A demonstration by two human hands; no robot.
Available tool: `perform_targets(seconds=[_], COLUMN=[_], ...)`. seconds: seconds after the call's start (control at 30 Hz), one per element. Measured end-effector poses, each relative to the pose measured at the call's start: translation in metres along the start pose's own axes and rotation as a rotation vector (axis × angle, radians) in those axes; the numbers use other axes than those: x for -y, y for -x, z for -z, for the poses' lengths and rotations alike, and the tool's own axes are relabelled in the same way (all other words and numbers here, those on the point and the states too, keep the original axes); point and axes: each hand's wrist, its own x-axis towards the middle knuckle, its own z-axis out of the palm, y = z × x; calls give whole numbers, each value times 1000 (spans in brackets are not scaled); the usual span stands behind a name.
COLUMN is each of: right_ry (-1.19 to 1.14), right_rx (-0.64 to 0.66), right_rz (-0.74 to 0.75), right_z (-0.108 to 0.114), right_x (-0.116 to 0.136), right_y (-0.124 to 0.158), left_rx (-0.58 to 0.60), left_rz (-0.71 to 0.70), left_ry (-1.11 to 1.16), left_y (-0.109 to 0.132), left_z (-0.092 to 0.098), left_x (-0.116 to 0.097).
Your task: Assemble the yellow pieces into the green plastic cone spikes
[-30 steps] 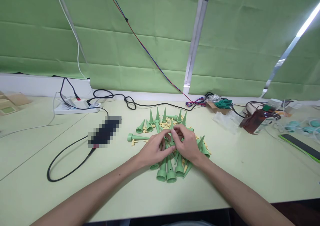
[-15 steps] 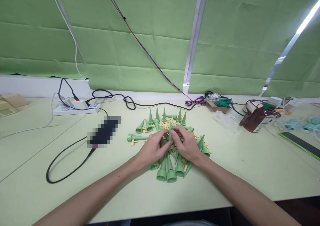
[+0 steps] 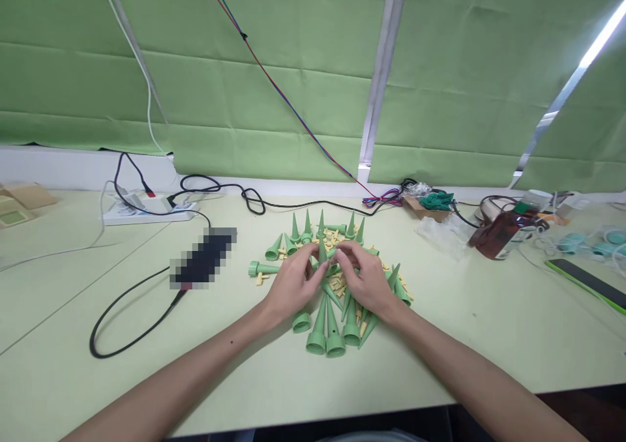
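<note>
My left hand (image 3: pixel 294 280) is closed on a green plastic watering spike (image 3: pixel 321 249), which it holds point up over the middle of the pile. Just to the right, my right hand (image 3: pixel 364 279) has its thumb and fingertips drawn together close to that spike. What lies in its pinch is too small and hidden to name. Around both hands lie more green hollow spikes (image 3: pixel 317 331), some standing point up at the back. Small yellow T-shaped plastic pieces (image 3: pixel 261 278) are scattered among them.
A blurred dark device (image 3: pixel 203 259) with a black cable lies to the left. Behind it is a white power strip (image 3: pixel 149 214). At the right are a brown bottle (image 3: pixel 503 233), clear plastic bags (image 3: pixel 443 233) and a green-edged phone-like slab (image 3: pixel 587 282).
The held spike has shifted a little left with my left hand. My right fingertips have come slightly away from it, and a gap has opened between the hands.
</note>
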Motion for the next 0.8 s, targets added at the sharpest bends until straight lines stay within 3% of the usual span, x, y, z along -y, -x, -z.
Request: perform_targets(seconds=[0.1,0.33,0.8], right_ry=[115,378,420], right_rx=[19,233,415], right_rz=[61,85,72], right_z=[3,7,7], right_x=[-5,-16,-10], right_y=[-3,-5,-1], left_rx=[-50,-96,-103], left_rz=[64,136,112], left_ry=[30,123,115], left_y=[-2,-3,-1], left_z=[2,1,0], left_x=[0,-1,-3])
